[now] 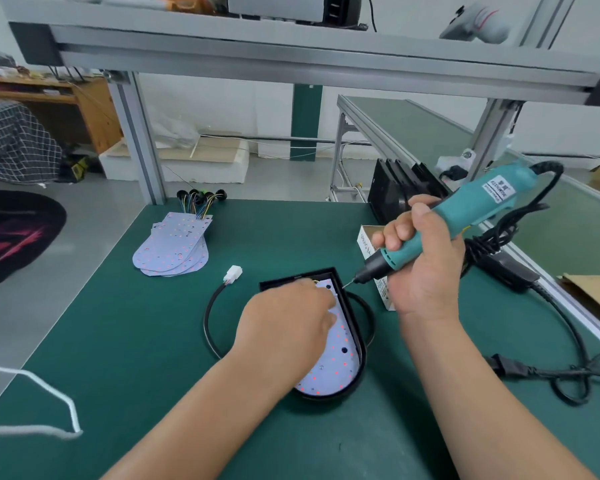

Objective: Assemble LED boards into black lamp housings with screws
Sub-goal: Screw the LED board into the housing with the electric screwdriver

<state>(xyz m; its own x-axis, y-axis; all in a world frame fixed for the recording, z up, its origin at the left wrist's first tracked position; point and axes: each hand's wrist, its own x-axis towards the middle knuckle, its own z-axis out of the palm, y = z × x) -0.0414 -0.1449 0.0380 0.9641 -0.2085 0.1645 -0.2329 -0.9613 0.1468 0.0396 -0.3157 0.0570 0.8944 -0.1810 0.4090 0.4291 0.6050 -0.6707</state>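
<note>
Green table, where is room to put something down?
Bare green mat lies this side of the LED board stack, left of the left hand, and between the forearms. The right side is crowded: right hand, screwdriver, white box, cables.

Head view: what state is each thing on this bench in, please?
Left hand, resting on the LED board.
Right hand, gripping the screwdriver.
Screwdriver, tilted, bit at the far corner of the housing.
LED board, lying inside the housing.
Housing, flat on the mat, open side up.
Spare boards, stacked loose on the mat.
White connector, unplugged.
</note>
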